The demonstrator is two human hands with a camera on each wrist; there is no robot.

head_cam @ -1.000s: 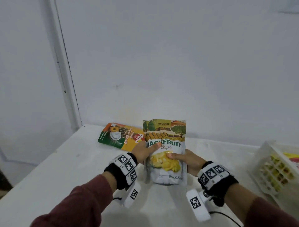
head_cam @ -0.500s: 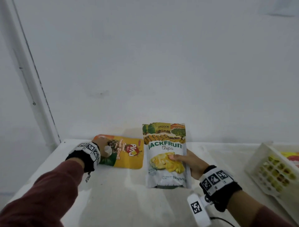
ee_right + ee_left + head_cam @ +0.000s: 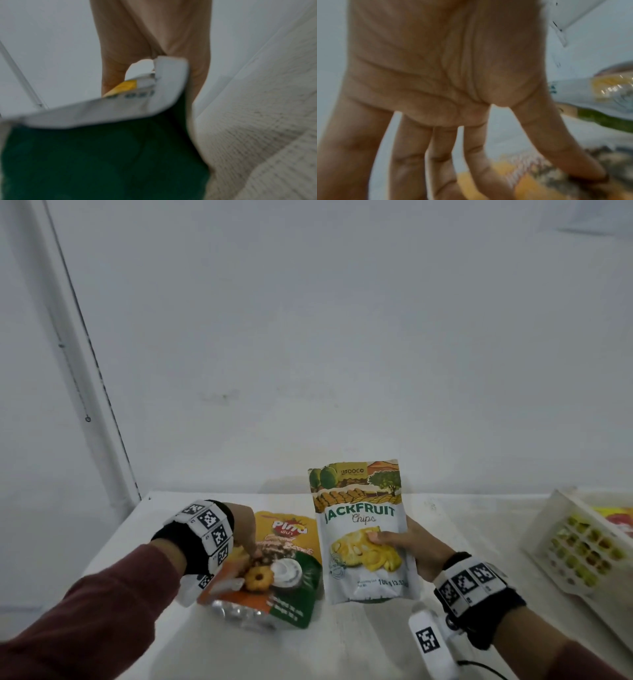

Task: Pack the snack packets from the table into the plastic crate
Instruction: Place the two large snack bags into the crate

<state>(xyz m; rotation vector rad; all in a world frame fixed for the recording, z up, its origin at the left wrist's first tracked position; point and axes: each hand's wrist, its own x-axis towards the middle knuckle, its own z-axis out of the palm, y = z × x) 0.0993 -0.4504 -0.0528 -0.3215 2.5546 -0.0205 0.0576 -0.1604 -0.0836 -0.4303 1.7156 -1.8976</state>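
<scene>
My right hand (image 3: 404,546) grips a white jackfruit chips packet (image 3: 359,508) by its right edge, thumb on the front. The packet stands upright on the table (image 3: 342,645). In the right wrist view my right hand (image 3: 154,75) pinches it above the dark green bottom of the jackfruit packet (image 3: 102,155). My left hand (image 3: 239,539) holds an orange and green Pina packet (image 3: 287,570) at its left edge, and the silver underside of its raised near end shows. In the left wrist view my left hand (image 3: 539,182) has its thumb on top of the Pina packet (image 3: 573,192).
A white plastic crate (image 3: 561,529) with a lattice wall sits at the right edge of the table, tilted toward me, with yellow and red packets inside. A white wall stands close behind the table. The table's left corner lies just beyond my left wrist.
My left hand let go of the jackfruit packet, reached left to the Pina packet, then drew it nearer and tipped it up. My right hand kept holding the jackfruit packet upright.
</scene>
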